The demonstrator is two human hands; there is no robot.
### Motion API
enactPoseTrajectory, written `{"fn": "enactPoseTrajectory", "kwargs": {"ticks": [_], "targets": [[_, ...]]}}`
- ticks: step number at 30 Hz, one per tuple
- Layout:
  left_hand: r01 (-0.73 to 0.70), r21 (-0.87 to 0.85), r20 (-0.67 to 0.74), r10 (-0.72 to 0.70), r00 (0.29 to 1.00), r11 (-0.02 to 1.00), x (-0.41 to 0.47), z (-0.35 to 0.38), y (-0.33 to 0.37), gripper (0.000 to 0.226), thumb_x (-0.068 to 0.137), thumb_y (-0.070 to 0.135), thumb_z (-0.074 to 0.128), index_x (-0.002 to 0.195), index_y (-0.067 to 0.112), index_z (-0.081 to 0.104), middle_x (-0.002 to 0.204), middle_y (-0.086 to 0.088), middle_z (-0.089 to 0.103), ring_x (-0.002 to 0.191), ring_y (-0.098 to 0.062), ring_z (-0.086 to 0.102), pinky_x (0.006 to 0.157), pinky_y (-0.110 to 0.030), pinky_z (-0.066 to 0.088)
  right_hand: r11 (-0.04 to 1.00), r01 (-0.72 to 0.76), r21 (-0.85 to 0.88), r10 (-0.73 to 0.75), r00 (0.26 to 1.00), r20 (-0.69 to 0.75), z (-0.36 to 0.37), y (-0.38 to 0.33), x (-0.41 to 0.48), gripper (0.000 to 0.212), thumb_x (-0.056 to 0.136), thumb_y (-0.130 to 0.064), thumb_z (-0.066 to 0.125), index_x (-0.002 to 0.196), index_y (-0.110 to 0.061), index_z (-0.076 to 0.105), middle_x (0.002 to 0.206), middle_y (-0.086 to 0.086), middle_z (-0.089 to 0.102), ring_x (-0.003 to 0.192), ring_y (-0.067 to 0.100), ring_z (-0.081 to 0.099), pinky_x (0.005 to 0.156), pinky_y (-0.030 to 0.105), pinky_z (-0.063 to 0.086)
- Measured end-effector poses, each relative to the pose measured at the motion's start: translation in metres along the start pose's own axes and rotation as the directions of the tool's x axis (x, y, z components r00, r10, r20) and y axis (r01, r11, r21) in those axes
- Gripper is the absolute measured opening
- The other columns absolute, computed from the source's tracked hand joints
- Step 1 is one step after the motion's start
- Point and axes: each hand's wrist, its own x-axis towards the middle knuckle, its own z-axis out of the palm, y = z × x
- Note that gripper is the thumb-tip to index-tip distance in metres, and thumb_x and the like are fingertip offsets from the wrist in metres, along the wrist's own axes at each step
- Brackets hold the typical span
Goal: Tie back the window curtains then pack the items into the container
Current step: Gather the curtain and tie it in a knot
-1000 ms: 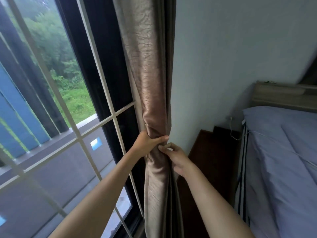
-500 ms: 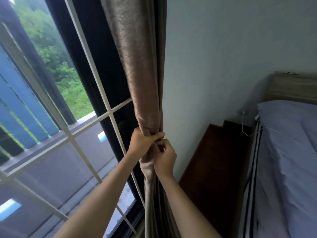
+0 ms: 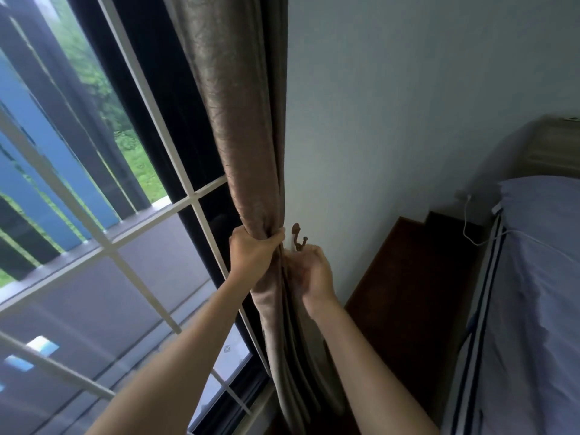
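**Curtain** (image 3: 248, 152): brown fabric, gathered into one bunch. It hangs at the right edge of the window (image 3: 103, 246), against the pale wall (image 3: 392, 120).

**L hand** (image 3: 252, 255): clamped round the bunch, w/ fingers wrapped over the front of the fabric. The curtain is squeezed narrow at the grip and widens again below it.

**R hand** (image 3: 312, 271): just beside the L hand, on the wall side of the curtain. Its fingers are curled and point up toward the hook (image 3: 298, 235). Motion blur in this area, so it is not possible to tell whether the fingers pinch anything.

**Hook**: dark metal, two prongs, fixed to the wall just right of the curtain's edge and directly above the R hand.

**Other items:**
- Dark wooden cabinet (image 3: 408, 293): stands at the foot of the wall, between curtain and bed (image 3: 533, 293).
- Bed: blue-grey sheet, at the right edge of the view.
- White cable (image 3: 467, 227): runs from a plug on the wall to the head end of the bed.
- Pale wooden headboard (image 3: 552, 149): behind the bed, near the upper right corner.
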Motion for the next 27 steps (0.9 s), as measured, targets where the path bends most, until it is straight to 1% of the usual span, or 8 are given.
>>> {"fn": "enactPoseTrajectory", "kwargs": {"ticks": [2, 4, 8, 12, 16, 20, 23, 27], "targets": [[0.005, -0.003, 0.001, -0.005, 1.0, 1.0, -0.001, 0.006, 0.001, 0.021, 0.073, 0.026, 0.082, 0.084, 0.013, 0.069, 0.079, 0.003, 0.071, 0.073, -0.006, 0.068, 0.059, -0.011, 0.049, 0.999, -0.048, -0.022, 0.042, 0.976, -0.214, -0.025, -0.002, 0.027, 0.01, 0.085, -0.004, 0.05, 0.085, -0.011, 0.058, 0.083, 0.016, 0.073, 0.082, 0.033, 0.07, 0.083, 0.042, 0.054], [0.004, 0.009, -0.006, -0.004, 1.0, 1.0, -0.002, 0.01, 0.002, 0.022, 0.073, 0.027, 0.081, 0.085, 0.014, 0.068, 0.08, 0.004, 0.07, 0.072, -0.005, 0.067, 0.056, -0.008, 0.047, 0.932, -0.109, -0.344, -0.004, 0.95, -0.312, -0.05, 0.004, 0.054, 0.019, 0.082, -0.012, 0.055, 0.1, -0.012, 0.061, 0.095, 0.009, 0.073, 0.093, 0.027, 0.069, 0.086, 0.041, 0.054], [-0.005, 0.008, -0.026, 0.005, 1.0, 1.0, -0.001, 0.014, 0.005, 0.021, 0.073, 0.025, 0.081, 0.076, 0.022, 0.061, 0.075, 0.009, 0.065, 0.067, 0.0, 0.063, 0.051, -0.005, 0.045, 0.635, -0.184, -0.751, -0.004, 0.971, -0.241, -0.062, 0.013, 0.089, 0.042, 0.086, -0.017, 0.06, 0.127, -0.012, 0.056, 0.126, 0.007, 0.06, 0.113, 0.025, 0.057, 0.093, 0.035, 0.047], [-0.02, 0.024, -0.048, 0.021, 0.999, 1.0, 0.002, 0.012, 0.004, 0.025, 0.074, 0.025, 0.081, 0.074, 0.025, 0.056, 0.076, 0.01, 0.062, 0.067, 0.0, 0.06, 0.05, -0.004, 0.045, 0.42, -0.128, -0.899, 0.072, 0.992, -0.108, -0.059, 0.021, 0.116, 0.066, 0.086, -0.02, 0.066, 0.145, -0.011, 0.039, 0.147, 0.011, 0.044, 0.133, 0.029, 0.044, 0.104, 0.037, 0.038], [-0.016, 0.029, -0.05, 0.018, 0.999, 0.999, 0.006, 0.012, -0.001, 0.027, 0.072, 0.029, 0.082, 0.086, 0.014, 0.064, 0.082, 0.004, 0.067, 0.074, -0.005, 0.065, 0.054, -0.008, 0.049, 0.349, -0.055, -0.936, 0.113, 0.993, -0.016, -0.052, 0.027, 0.13, 0.06, 0.09, -0.025, 0.064, 0.143, -0.01, 0.04, 0.141, 0.011, 0.05, 0.129, 0.032, 0.047, 0.094, 0.032, 0.038], [-0.018, -0.003, -0.012, 0.018, 1.0, 1.0, 0.007, 0.011, 0.0, 0.023, 0.073, 0.025, 0.083, 0.079, 0.021, 0.061, 0.08, 0.006, 0.067, 0.07, -0.002, 0.066, 0.057, -0.008, 0.05, 0.321, -0.039, -0.946, 0.138, 0.99, 0.006, -0.053, 0.031, 0.132, 0.041, 0.096, -0.031, 0.052, 0.132, -0.012, 0.05, 0.128, 0.007, 0.057, 0.12, 0.03, 0.053, 0.084, 0.029, 0.036], [-0.013, -0.031, 0.013, 0.013, 1.0, 0.999, 0.009, 0.008, 0.001, 0.022, 0.072, 0.023, 0.084, 0.077, 0.021, 0.062, 0.078, 0.007, 0.068, 0.068, -0.001, 0.066, 0.057, -0.007, 0.049, 0.246, 0.002, -0.969, 0.097, 0.995, 0.027, -0.059, 0.031, 0.125, 0.025, 0.1, -0.024, 0.038, 0.108, -0.009, 0.057, 0.115, 0.012, 0.063, 0.104, 0.03, 0.058, 0.083, 0.034, 0.043], [-0.005, -0.044, 0.066, 0.008, 0.998, 0.999, 0.008, 0.004, 0.004, 0.024, 0.073, 0.023, 0.083, 0.081, 0.021, 0.061, 0.083, 0.006, 0.067, 0.074, -0.001, 0.064, 0.056, -0.006, 0.048, 0.232, 0.047, -0.972, -0.003, 0.999, 0.047, -0.063, 0.017, 0.104, 0.023, 0.092, -0.018, 0.054, 0.112, -0.006, 0.054, 0.097, 0.005, 0.06, 0.085, 0.022, 0.059, 0.077, 0.035, 0.05]]}}
